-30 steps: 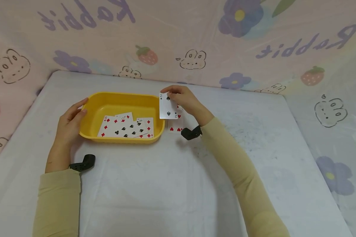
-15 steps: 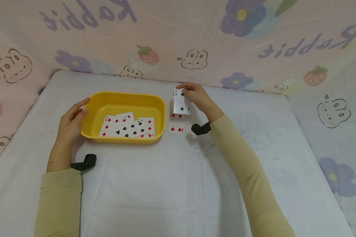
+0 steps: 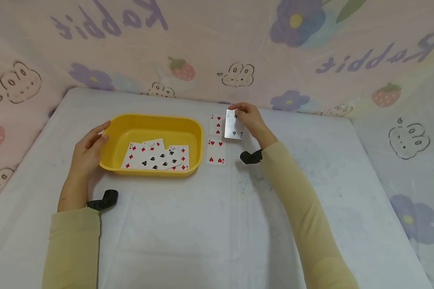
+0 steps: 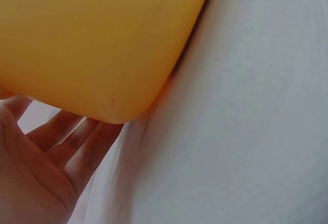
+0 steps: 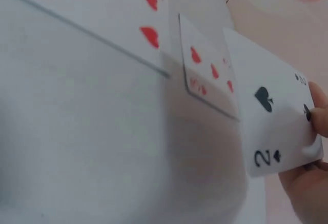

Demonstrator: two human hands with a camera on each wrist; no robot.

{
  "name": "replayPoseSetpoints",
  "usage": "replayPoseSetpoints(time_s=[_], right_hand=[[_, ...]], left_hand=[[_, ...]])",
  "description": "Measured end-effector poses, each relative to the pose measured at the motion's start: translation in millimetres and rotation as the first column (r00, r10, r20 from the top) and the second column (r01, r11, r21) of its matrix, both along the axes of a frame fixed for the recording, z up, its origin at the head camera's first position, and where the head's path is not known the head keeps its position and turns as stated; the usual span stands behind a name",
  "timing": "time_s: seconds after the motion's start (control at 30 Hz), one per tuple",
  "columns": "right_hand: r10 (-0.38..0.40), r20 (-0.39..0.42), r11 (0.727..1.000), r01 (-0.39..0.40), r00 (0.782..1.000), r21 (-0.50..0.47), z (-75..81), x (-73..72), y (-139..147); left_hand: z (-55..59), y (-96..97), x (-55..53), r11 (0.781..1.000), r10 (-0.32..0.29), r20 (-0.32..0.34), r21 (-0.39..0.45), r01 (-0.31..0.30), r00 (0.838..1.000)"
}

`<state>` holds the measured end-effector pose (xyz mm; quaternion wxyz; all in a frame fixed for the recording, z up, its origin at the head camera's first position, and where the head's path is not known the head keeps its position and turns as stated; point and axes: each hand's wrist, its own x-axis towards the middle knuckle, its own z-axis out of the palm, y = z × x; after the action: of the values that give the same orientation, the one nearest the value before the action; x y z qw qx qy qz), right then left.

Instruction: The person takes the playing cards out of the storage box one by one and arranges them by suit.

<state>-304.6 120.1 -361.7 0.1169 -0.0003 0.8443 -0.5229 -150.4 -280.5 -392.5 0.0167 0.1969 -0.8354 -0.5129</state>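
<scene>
In the head view, my left hand rests at the left end of a yellow plastic tub. The left wrist view shows its fairly straight fingers touching the tub's outer wall. My right hand pinches a two of spades near its upper edge, thumb across its face. The card is tilted and overlaps the right edge of a three of hearts on the table. Nearer me lies a four of hearts, just right of the tub. Several face-up cards overlap inside the tub.
A white cloth covers the table. Behind it hangs a pink curtain printed with rabbits, strawberries and flowers. Each wrist wears a black device, the left one beside the forearm and the right one near the four of hearts.
My right hand has carried the two of spades rightward from the tub's right edge, past the three of hearts, uncovering both hearts cards. The left hand has stayed at the tub.
</scene>
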Motion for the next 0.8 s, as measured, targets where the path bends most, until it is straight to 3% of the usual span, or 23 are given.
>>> replayPoseSetpoints(time_s=[0.4,0.63,0.8], right_hand=[[-0.061,-0.007,0.997,0.061,0.998,0.039,-25.1,-6.8,15.9],[-0.081,-0.002,0.994,0.081,0.997,0.068,-34.8,-11.8,17.7],[-0.070,-0.013,0.989,0.071,0.997,0.126,-37.6,-15.0,19.0]], left_hand=[[-3.7,-0.7,2.7,1.000,-0.022,-0.034,-0.012,0.022,0.999],[-4.5,-0.8,2.2,1.000,-0.001,-0.007,-0.016,0.001,1.000],[-3.0,-3.1,2.1,1.000,-0.015,-0.052,-0.021,0.014,0.999]])
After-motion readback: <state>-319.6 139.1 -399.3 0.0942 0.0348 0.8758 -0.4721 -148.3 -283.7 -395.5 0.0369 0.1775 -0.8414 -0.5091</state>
